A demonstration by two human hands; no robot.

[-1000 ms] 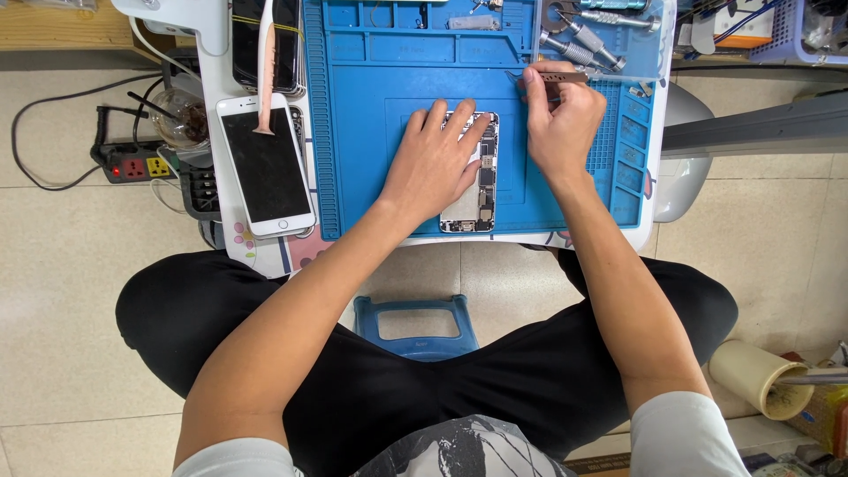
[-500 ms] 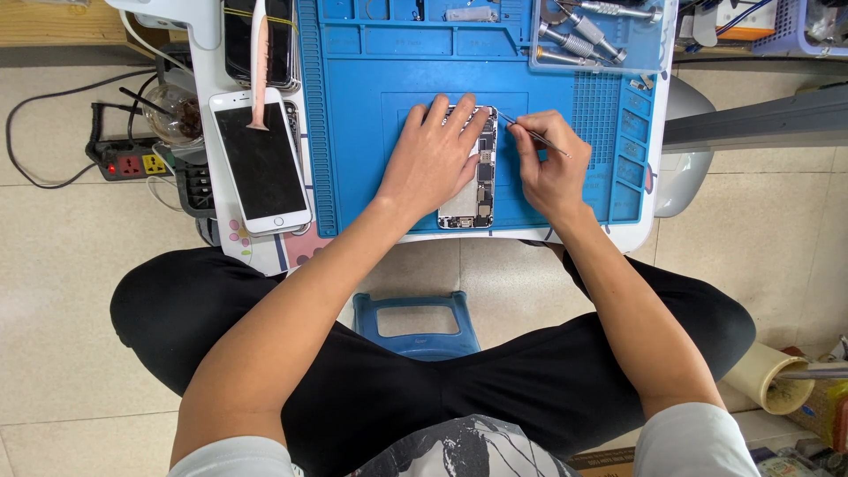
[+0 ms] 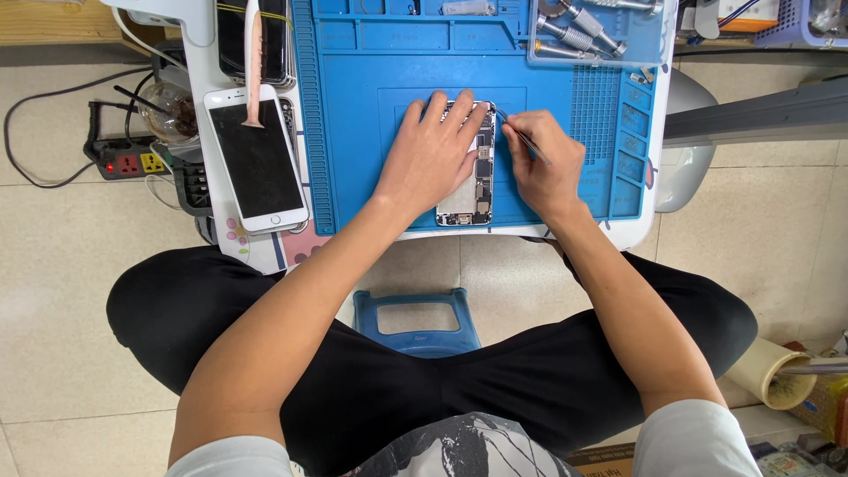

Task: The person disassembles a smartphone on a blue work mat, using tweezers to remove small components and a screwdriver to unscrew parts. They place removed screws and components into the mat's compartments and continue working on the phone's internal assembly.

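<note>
On the blue mat [image 3: 371,124], the left hand [image 3: 430,159] lay flat, fingers spread, over the opened phone [image 3: 478,172]; the right hand [image 3: 545,163] pinched what looked like tweezers [image 3: 521,137].

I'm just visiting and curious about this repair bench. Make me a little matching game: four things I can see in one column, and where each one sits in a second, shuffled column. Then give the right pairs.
Things
1. opened phone
2. white phone
3. power strip
4. blue stool

Places
A. on the floor tiles, left of the table
B. under the left hand, on the blue mat
C. between the person's knees, below the table edge
D. on the table left of the mat, screen up

Pairs: 1-B, 2-D, 3-A, 4-C
</note>
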